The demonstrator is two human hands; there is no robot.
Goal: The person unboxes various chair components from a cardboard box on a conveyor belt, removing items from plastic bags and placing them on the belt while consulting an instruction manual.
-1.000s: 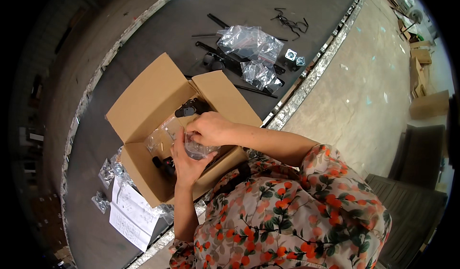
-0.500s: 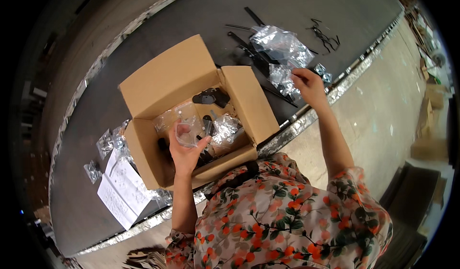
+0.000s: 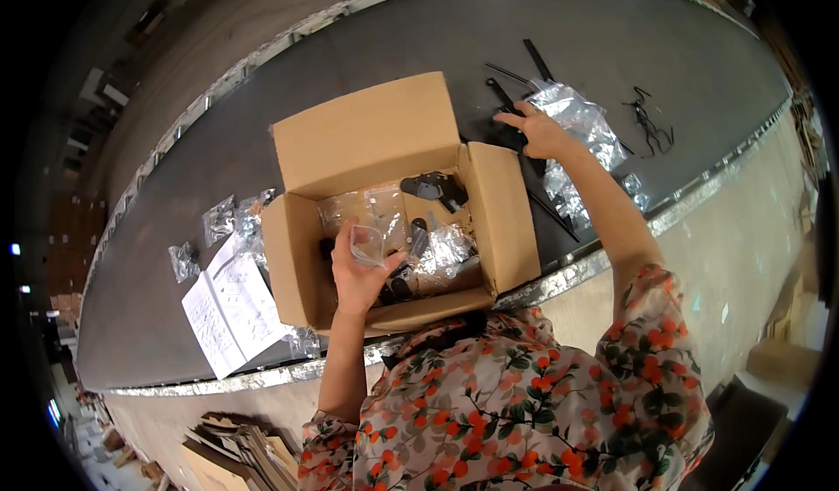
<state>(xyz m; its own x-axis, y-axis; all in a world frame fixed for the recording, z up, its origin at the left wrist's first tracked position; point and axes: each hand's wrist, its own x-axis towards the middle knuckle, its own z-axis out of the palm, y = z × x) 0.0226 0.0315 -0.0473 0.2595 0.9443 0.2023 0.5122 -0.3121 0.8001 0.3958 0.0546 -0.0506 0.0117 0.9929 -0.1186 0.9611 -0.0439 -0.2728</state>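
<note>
An open cardboard box point(image 3: 365, 132) stands before me with its flaps raised. Inside it lie black plastic parts point(image 3: 434, 191) and a clear bag of shiny hardware point(image 3: 446, 250). My left hand point(image 3: 357, 279) reaches into the box, its fingers curled round the opening of a clear plastic bag point(image 3: 369, 246). Past the box's right flap, my right hand point(image 3: 544, 134) stretches its fingers apart over several long black bars point(image 3: 502, 91), holding nothing that I can see. Clear plastic bags point(image 3: 581, 119) lie beside and partly beneath that wrist.
Printed sheets point(image 3: 229, 307) and small hardware bags point(image 3: 218, 220) lie left of the box on the dark tabletop point(image 3: 350, 45). Bent black rods point(image 3: 651, 124) rest at the right, with small shiny packets point(image 3: 635, 192) near the edge. Flattened cardboard point(image 3: 240, 452) is on the floor.
My right hand has let go of a small clear bag and moved away to the black bars, fingers spreading. The left hand keeps its bag in the box. The whole view has shifted.
</note>
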